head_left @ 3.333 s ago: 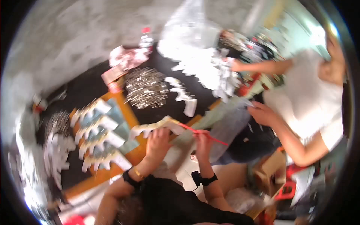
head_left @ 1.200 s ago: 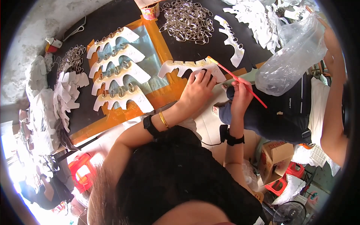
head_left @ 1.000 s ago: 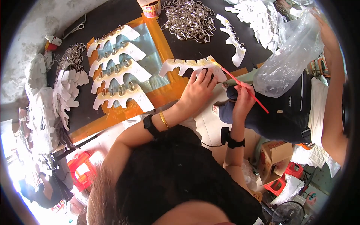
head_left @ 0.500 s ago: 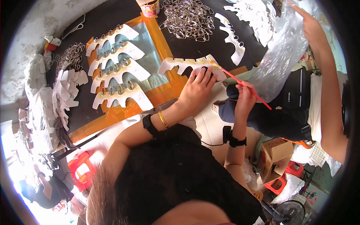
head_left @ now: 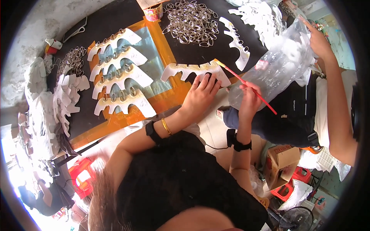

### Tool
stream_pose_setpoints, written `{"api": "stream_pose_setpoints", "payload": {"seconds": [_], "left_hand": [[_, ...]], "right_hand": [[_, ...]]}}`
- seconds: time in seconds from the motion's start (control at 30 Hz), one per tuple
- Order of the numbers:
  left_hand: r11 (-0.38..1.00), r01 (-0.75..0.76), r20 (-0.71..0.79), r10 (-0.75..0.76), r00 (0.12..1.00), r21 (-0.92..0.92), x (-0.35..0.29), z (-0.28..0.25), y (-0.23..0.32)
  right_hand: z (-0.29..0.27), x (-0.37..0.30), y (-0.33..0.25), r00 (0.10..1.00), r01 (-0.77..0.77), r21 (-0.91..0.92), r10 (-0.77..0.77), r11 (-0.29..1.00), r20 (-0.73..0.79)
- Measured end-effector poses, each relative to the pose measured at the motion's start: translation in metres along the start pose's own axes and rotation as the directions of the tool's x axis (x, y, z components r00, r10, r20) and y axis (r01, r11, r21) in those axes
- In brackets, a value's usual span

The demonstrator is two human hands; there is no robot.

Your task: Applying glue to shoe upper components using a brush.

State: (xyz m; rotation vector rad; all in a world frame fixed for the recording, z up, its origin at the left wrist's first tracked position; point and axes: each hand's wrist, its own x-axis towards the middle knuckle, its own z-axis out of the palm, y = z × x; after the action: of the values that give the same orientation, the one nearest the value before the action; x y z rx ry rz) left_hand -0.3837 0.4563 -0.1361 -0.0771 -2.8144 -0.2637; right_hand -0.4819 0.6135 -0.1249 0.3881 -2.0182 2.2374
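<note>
My left hand (head_left: 202,94) lies over a white cut-out strip (head_left: 175,70) at the table's near edge, fingers spread and resting on it; the thumb is hidden. Curved notches run along the strip's lower side, and its upper edge looks yellowish. My right hand (head_left: 250,98) is closed round a thin red-handled brush (head_left: 266,104). The yellowish brush tip touches or hovers just over the strip's upper edge near its right end; which one, I cannot tell.
Several similar strips with metal rings lie on an orange-taped panel (head_left: 169,57). Beyond are a pile of metal rings (head_left: 190,23), a tub (head_left: 153,13), another ringed strip (head_left: 237,44) and white pieces (head_left: 260,19). At right, another person's hand (head_left: 320,42) holds a clear plastic bag (head_left: 269,69).
The brush tip has shifted slightly left along the strip's upper edge. The other person's plastic bag has spread wider and come lower, toward my right hand. My left hand stays on the strip.
</note>
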Motion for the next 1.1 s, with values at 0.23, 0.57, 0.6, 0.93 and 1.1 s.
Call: {"api": "stream_pose_setpoints", "payload": {"seconds": [0.23, 0.57, 0.6, 0.93, 1.1], "left_hand": [[1.0, -0.002, -0.023, 0.002, 1.0, 0.005, 0.0, 0.003, -0.001], [1.0, 0.008, -0.021, -0.007, 1.0, 0.023, 0.001, 0.004, 0.0], [1.0, 0.005, -0.022, -0.004, 1.0, 0.023, 0.001, 0.004, 0.001], [0.946, 0.037, -0.05, -0.056, 0.997, -0.321, -0.003, -0.04, -0.01], [0.802, 0.201, -0.11, -0.313, 0.943, -0.563, -0.014, -0.079, -0.057]], "right_hand": [[-0.009, -0.005, 0.005, 0.999, 0.038, -0.083, -0.038, 0.996, 0.007], [-0.009, -0.015, -0.001, 0.999, -0.023, -0.007, 0.023, 1.0, -0.024], [-0.011, -0.016, -0.002, 0.999, -0.019, 0.004, 0.019, 1.0, -0.028], [-0.011, -0.013, -0.002, 0.993, -0.09, 0.269, 0.107, 0.959, -0.049], [-0.011, -0.007, 0.007, 0.931, -0.303, 0.51, 0.364, 0.805, -0.021]]}}
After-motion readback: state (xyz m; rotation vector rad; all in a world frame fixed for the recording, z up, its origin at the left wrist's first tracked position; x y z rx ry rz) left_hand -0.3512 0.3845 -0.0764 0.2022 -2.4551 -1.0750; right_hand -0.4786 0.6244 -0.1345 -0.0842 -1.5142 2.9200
